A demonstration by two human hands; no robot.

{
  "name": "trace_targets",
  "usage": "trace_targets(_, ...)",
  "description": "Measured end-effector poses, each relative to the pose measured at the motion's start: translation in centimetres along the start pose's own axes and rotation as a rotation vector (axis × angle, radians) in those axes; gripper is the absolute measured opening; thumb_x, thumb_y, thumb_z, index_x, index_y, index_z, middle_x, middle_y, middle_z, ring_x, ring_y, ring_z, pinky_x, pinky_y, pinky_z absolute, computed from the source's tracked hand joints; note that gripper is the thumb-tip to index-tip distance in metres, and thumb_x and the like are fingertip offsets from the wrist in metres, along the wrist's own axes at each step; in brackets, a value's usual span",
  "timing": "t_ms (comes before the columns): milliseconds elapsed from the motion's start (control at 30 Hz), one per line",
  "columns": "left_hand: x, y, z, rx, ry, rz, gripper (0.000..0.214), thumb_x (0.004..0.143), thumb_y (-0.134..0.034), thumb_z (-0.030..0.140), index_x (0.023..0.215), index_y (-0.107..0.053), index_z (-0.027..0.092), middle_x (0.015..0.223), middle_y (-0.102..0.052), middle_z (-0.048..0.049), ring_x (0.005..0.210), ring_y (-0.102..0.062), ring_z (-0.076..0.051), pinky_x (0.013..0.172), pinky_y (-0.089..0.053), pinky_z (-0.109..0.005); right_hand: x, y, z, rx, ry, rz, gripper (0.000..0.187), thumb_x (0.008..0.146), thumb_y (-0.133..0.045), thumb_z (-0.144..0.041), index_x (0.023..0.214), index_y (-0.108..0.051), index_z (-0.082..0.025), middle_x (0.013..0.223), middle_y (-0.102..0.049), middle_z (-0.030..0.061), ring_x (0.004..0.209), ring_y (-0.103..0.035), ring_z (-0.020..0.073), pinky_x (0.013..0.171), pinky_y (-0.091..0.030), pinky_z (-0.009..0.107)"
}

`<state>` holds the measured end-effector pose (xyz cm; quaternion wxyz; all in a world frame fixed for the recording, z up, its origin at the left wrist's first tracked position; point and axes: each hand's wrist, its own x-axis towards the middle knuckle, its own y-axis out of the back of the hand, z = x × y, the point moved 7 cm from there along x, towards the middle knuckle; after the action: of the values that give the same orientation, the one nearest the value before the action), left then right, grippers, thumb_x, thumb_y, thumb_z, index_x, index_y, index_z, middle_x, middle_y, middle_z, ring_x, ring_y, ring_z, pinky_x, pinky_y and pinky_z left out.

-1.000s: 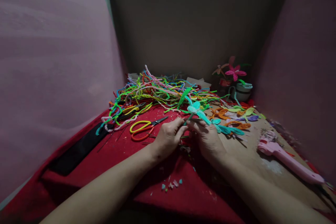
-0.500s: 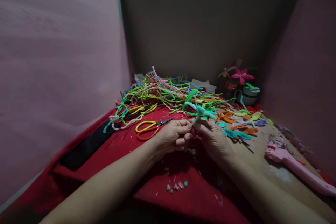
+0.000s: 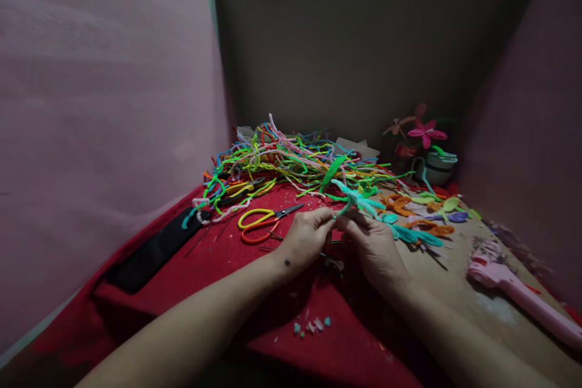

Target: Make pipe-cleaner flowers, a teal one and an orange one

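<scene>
A turquoise pipe-cleaner flower is held between my two hands, its petals leaning up and to the right. My left hand is closed, thumb and fingers pinching near the flower's lower end. My right hand is closed on the flower's base from the other side, its fingertips partly hidden. Left of my hands lie scissors with yellow and red handles, blades pointing right. Beyond the flower a green pipe-cleaner leaf stands at a slant. More turquoise petals lie just right of my right hand.
A tangled heap of coloured pipe cleaners covers the back of the red cloth. Yellow-handled pliers and a black phone lie left. At right are a pink glue gun and a small pot near finished flowers.
The flower has tipped over to the right. My left hand has rolled, now showing more of the wrist and the back of the hand. The whole view has shifted slightly.
</scene>
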<state>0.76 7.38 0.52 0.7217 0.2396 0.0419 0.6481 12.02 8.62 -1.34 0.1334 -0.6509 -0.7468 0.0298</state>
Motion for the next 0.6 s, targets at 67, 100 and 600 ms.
trace_targets(67, 0.2, -0.6, -0.5, -0.268, 0.124, -0.110, 0.028, 0.081, -0.051, 0.038, 0.064, -0.054, 0.016, 0.046, -0.041, 0.0067, 0.037, -0.033, -0.005, 0.039, -0.024, -0.019, 0.0, -0.1, 0.0, 0.001, 0.009, -0.045, 0.014, 0.068, -0.068, -0.034, 0.068, -0.070, -0.020, 0.069, -0.064, -0.0006, 0.061, -0.052, 0.0139, 0.060, -0.043, 0.028)
trace_targets(100, 0.2, -0.9, -0.6, -0.379, 0.169, -0.160, 0.028, 0.079, -0.053, 0.040, 0.068, -0.057, 0.015, 0.046, -0.042, 0.0069, 0.034, -0.031, -0.004, 0.037, -0.021, -0.019, 0.0, -0.2, 0.0, 0.007, 0.012, -0.070, 0.014, 0.070, -0.067, -0.033, 0.070, -0.071, -0.020, 0.070, -0.065, -0.0005, 0.062, -0.053, 0.0140, 0.062, -0.043, 0.028)
trace_targets(600, -0.3, -0.7, -0.2, -0.004, 0.001, -0.088, 0.020, 0.083, -0.046, 0.031, 0.071, -0.051, 0.017, 0.060, -0.048, 0.0017, 0.047, -0.040, -0.008, 0.047, -0.031, -0.020, 0.2, 0.5, 0.5, 0.116, 0.004, -0.007, 0.017, 0.068, -0.070, -0.029, 0.057, -0.061, -0.018, 0.059, -0.056, -0.0026, 0.060, -0.048, 0.0131, 0.061, -0.040, 0.027)
